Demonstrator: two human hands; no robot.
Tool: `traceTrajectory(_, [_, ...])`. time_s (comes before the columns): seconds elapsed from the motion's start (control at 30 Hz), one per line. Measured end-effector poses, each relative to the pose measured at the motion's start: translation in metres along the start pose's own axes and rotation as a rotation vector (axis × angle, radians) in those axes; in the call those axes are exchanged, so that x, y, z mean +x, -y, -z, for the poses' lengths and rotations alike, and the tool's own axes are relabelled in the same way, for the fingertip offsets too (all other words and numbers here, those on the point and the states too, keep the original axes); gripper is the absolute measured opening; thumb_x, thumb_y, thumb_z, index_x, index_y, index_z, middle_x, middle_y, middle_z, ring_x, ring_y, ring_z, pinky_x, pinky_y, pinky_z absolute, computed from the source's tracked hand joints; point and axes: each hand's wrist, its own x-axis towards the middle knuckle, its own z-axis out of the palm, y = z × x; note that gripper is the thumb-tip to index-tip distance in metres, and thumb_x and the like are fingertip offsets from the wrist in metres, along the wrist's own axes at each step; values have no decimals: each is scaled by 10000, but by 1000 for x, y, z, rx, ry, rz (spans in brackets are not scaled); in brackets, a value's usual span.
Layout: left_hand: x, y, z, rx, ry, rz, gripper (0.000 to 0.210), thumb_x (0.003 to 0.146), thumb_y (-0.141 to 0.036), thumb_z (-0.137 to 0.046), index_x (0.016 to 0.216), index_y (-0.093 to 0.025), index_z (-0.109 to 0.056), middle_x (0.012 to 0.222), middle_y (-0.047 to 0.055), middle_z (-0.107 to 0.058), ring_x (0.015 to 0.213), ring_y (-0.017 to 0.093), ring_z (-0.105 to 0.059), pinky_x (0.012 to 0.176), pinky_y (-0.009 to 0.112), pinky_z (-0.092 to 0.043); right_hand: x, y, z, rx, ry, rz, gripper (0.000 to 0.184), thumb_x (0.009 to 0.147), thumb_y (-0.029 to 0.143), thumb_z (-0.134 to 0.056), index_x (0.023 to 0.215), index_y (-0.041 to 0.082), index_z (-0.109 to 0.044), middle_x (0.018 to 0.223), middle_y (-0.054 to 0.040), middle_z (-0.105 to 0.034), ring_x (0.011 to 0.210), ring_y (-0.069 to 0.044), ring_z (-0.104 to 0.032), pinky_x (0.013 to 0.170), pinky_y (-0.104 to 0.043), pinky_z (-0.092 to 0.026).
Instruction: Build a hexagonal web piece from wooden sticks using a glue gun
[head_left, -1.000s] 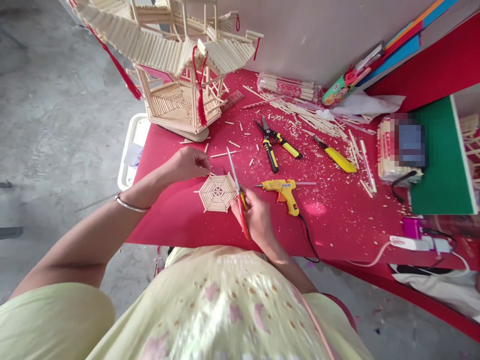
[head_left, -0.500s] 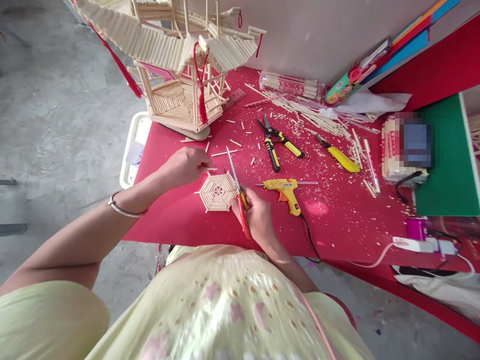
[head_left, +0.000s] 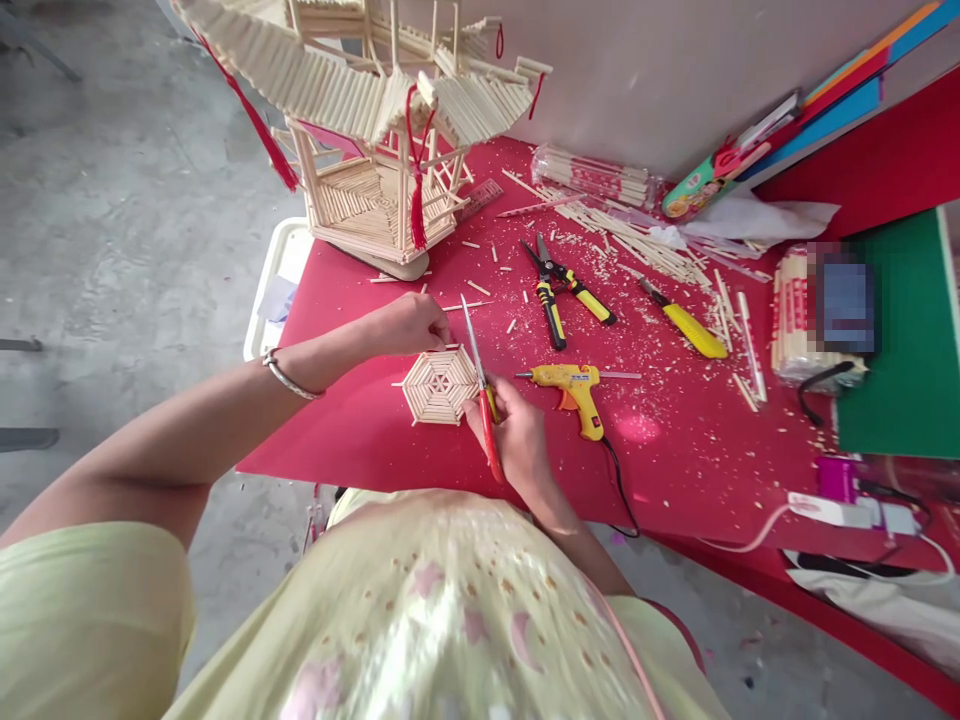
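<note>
A hexagonal panel of short wooden sticks (head_left: 439, 386), laid like a spider web, is low over the red table near its front edge. My left hand (head_left: 412, 322) is at its upper edge, the fingertips pinched on a short wooden stick (head_left: 451, 347) that is mostly hidden. In my right hand (head_left: 516, 430) are scissors (head_left: 486, 425) with red and yellow handles, blades pointing away from me and slightly apart. My right thumb and fingertips touch the panel's right edge.
Behind stands a stick-built pavilion (head_left: 367, 215) with red tassels. To the right lie a yellow glue gun (head_left: 574, 380), pruning shears (head_left: 553, 285), a yellow-handled knife (head_left: 694, 330) and loose sticks (head_left: 637, 235). Wood scraps litter the red table (head_left: 337, 420).
My left hand has moved right, carrying the short stick to the panel's upper edge. The scissors stay in my right hand beside the panel. The view has shifted slightly.
</note>
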Motion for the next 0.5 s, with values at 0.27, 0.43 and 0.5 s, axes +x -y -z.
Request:
traceTrajectory(0.27, [0, 3, -4, -102, -25, 45, 139, 691, -169, -665, 731, -190, -797, 636, -29, -739, 631, 130, -657, 583, 208, -442, 1, 1, 1, 2, 9, -3, 416, 894, 372, -671, 1280, 215, -665, 798, -13, -724, 726, -186, -681, 687, -263, -539])
traceTrajectory(0.43, [3, 6, -8, -126, -54, 2, 135, 668, -191, -685, 725, -190, -807, 621, -29, -738, 640, 139, -671, 566, 201, -444, 0, 1, 0, -5, 10, -14, 428, 892, 366, -672, 1291, 214, -668, 818, -21, -735, 724, -186, -682, 677, -261, -537])
traceTrajectory(0.5, [1, 6, -7, -132, -56, -4, 144, 667, -192, -688, 738, -182, -814, 627, -25, -738, 638, 140, -663, 558, 204, -440, 0, 0, 0, 1, 8, -8, 435, 891, 357, -673, 1303, 218, -663, 858, -27, -744, 745, -186, -685, 685, -257, -538])
